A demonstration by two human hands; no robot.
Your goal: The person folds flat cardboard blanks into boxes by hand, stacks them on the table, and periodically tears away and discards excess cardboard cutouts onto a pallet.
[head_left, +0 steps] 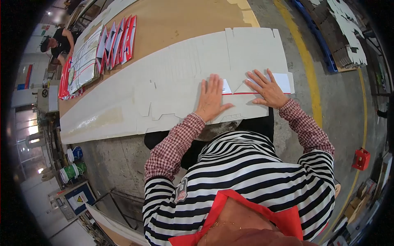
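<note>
My left hand [212,98] lies flat, fingers together and thumb out, on the left part of a folded white cardboard piece [282,83] with a thin red edge. My right hand [267,89] presses on the same piece farther right, its fingers spread. Between the hands, a triangular fold and the red edge show; the parts under both palms are hidden. Beneath it lies a large pale cardboard sheet [172,74] with cut slots and notches, resting on the table near my body.
A row of folded red and white cardboard pieces [119,41] stands on the brown table surface [176,20], beside a flat stack [84,61]. Another person [61,43] is at the far left. Stacked cardboard [349,37] sits on a blue pallet [324,49]. A red canister [361,159] stands on the floor.
</note>
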